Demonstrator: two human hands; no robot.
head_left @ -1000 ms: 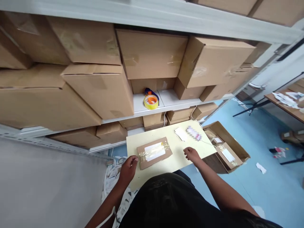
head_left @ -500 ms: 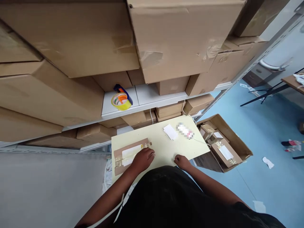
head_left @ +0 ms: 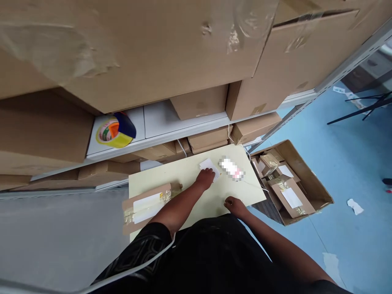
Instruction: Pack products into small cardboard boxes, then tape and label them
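My left hand [head_left: 206,179] is stretched across the cream tabletop [head_left: 180,173], its fingers curled down on a white paper slip [head_left: 206,163]. The hand covers part of the slip. My right hand [head_left: 235,205] rests near the tabletop's front edge, fingers folded in, with nothing visible in it. Left of my left forearm lies a flat cardboard box [head_left: 129,204], taped with clear tape and bearing a white label [head_left: 148,207]. A white object [head_left: 232,168], blurred out by pixels, lies to the right of the slip with a thin cable running from it.
Large cardboard boxes [head_left: 159,53] fill the shelf above the table. A yellow tape roll on a blue dispenser [head_left: 118,130] sits on the white shelf edge. On the right, an open carton [head_left: 318,196] holds several labelled boxes. Paper scraps [head_left: 355,206] lie on the blue floor.
My left hand has left the labelled box and moved right and forward onto the paper slip. My right hand has stayed in place. The view has shifted to the right.
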